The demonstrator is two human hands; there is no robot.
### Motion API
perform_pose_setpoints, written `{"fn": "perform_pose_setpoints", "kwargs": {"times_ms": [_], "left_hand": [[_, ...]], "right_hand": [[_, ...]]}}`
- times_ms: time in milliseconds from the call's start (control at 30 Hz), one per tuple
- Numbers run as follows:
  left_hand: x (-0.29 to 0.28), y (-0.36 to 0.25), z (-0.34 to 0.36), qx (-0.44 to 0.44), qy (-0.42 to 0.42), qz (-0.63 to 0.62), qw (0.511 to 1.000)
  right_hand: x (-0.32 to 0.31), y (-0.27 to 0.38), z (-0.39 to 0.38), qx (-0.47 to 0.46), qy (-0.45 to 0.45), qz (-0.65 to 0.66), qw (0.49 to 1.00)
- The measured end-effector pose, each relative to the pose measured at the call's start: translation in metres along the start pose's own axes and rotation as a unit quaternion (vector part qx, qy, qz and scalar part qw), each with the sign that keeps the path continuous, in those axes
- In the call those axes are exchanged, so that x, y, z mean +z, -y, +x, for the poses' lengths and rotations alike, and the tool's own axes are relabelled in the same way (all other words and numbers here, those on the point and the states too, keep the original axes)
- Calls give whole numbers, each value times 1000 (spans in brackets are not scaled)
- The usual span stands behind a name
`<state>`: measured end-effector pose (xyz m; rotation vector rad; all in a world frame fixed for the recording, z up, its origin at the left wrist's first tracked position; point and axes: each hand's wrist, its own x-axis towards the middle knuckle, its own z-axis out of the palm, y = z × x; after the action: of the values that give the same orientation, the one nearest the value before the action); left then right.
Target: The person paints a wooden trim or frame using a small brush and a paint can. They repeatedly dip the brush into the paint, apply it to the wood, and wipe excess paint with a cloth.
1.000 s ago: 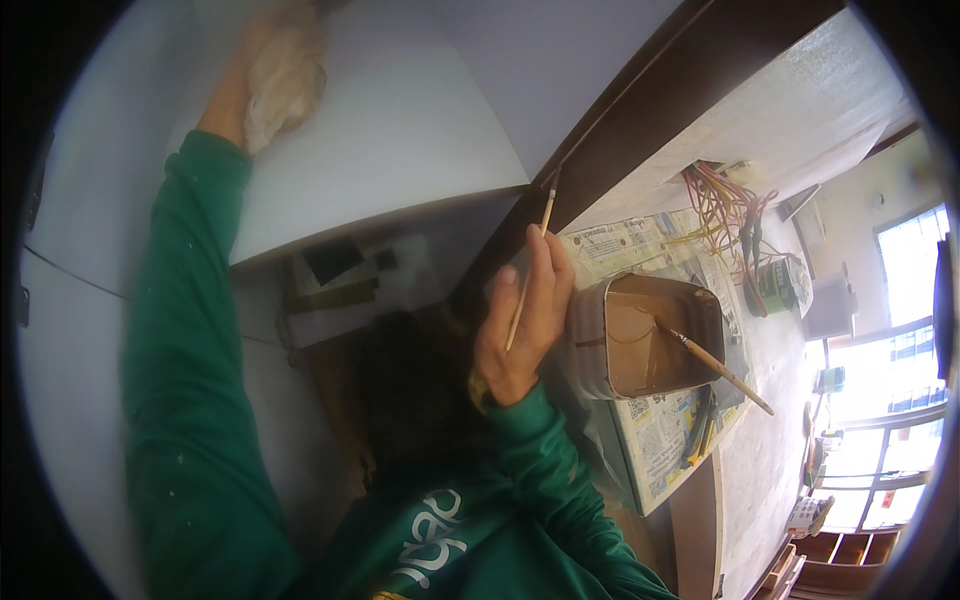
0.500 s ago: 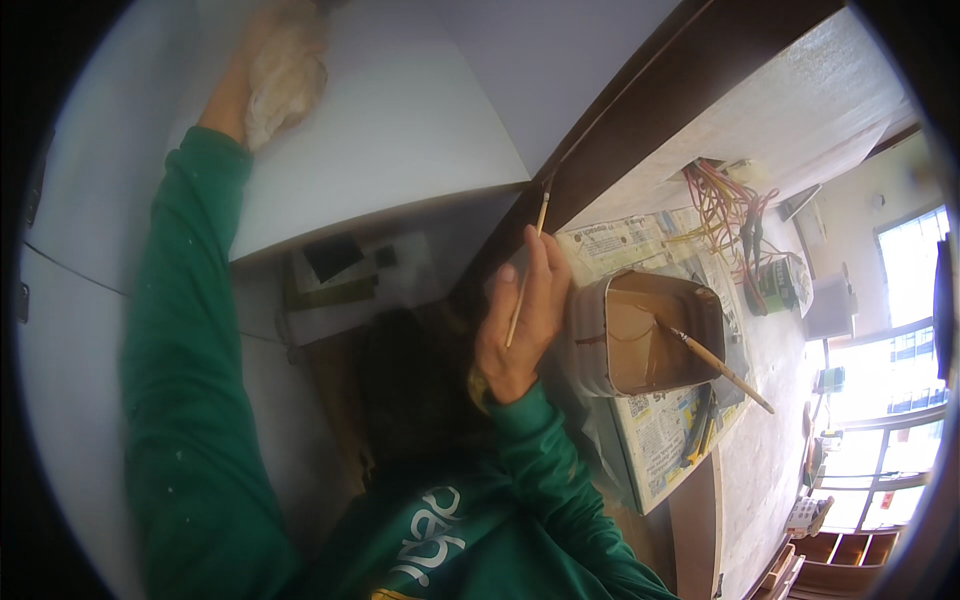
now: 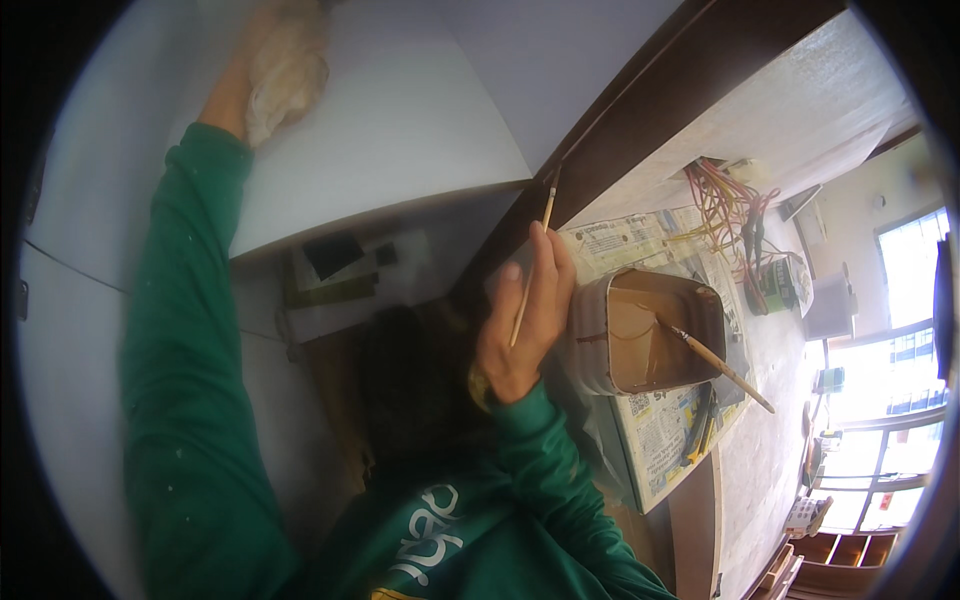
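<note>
Between the fingers and thumb of my right hand [image 3: 528, 315] is a thin paintbrush [image 3: 549, 207]. Its tip meets the dark brown frame strip [image 3: 600, 150] beside the white cabinet. My left hand [image 3: 268, 60] is raised at the upper left, closed round a crumpled whitish rag [image 3: 287, 85] against the white panel [image 3: 400, 130]; its fingers are mostly hidden by the cloth. Just right of my right hand stands a squarish tub [image 3: 592, 345] with brown liquid inside. A second, thicker paintbrush [image 3: 722, 370] leans across the tub's rim, handle outward.
Newspaper [image 3: 650, 440] lies under the tub, with a dark and yellow tool [image 3: 703, 425] on it. Coloured wires [image 3: 725, 205] stick out of the pale wall, close to a green can [image 3: 775, 285]. A dark pad [image 3: 333, 256] shows on the lower shelf. Windows are at the far right.
The brush in my right hand has moved slightly up and to the right along the brown strip. My left hand and the rag stay in nearly the same place.
</note>
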<state>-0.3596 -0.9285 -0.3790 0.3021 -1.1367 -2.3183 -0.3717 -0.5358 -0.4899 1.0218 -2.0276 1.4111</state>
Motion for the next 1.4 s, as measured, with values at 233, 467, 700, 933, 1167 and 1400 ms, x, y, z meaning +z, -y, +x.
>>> {"fn": "perform_pose_setpoints", "kwargs": {"times_ms": [233, 467, 700, 933, 1167, 1400], "left_hand": [[-3, 4, 6, 27, 0, 10, 1000], [0, 3, 4, 35, 4, 14, 999], [-2, -3, 2, 28, 2, 21, 999], [-3, -5, 0, 11, 10, 7, 1000], [11, 0, -7, 16, -11, 15, 1000], [-34, -4, 22, 40, 144, 1, 989]], "right_hand": [[5, -8, -12, 39, 7, 14, 999], [5, -9, -20, 60, 32, 15, 998], [-3, 5, -14, 34, 23, 22, 999], [-4, 13, 5, -18, -17, 16, 1000], [0, 14, 16, -28, -36, 20, 999], [0, 15, 20, -27, -38, 19, 999]]}}
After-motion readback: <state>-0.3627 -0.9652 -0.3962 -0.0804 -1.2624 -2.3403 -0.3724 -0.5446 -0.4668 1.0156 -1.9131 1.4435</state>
